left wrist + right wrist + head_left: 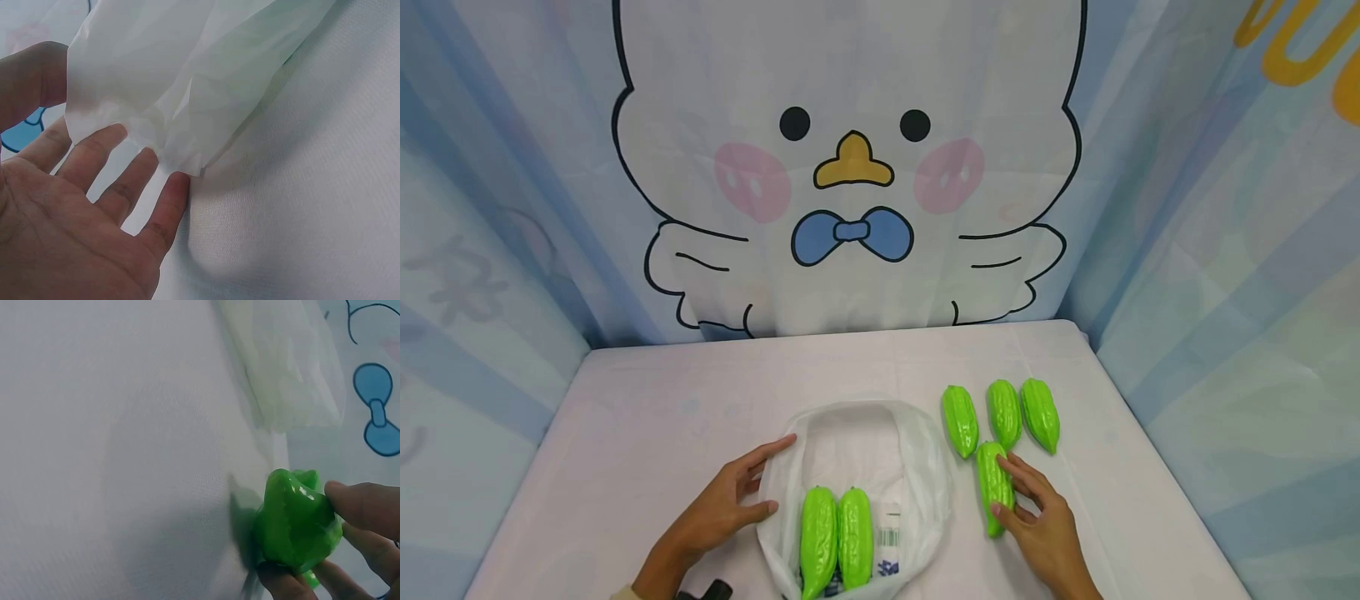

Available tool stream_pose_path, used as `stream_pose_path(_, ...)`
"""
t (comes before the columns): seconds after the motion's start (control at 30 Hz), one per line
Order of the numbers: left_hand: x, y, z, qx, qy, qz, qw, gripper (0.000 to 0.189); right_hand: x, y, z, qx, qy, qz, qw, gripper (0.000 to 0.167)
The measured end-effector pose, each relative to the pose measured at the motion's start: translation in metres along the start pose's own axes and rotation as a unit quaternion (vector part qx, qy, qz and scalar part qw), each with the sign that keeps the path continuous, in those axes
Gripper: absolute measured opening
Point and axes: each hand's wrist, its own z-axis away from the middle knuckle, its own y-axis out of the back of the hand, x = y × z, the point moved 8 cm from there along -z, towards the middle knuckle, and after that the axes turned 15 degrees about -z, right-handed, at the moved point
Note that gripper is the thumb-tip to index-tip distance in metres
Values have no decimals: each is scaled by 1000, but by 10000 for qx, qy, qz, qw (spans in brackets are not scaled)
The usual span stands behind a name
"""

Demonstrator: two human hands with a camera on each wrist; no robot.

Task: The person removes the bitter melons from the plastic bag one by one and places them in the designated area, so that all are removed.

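While the spread left hand (718, 506) touches one bag (928, 492), the right hand (1048, 532) pinches one of six gourds (991, 482)

1. Left grip (722, 504): at the left side of the white bag (928, 492); fingers spread, fingertips touching it.
2. Right grip (1041, 525): right of the bag, apart; thumb opposes fingers, pinching.

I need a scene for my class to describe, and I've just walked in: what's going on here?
A person's right hand grips a bumpy green gourd beside an open white plastic bag, while the left hand touches the bag's side. Two more gourds lie inside the bag, and three other gourds lie on the table beyond the right hand.
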Motion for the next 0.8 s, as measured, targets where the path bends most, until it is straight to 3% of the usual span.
stream_pose_path(0.6,0,0,0,2,58,71,10000,77,-16,8,5,387,340,366,9980,69)
stream_pose_path(0.8,0,0,-1,56,120,29,9999,78,-31,3,10,322,688,194,9969,70)
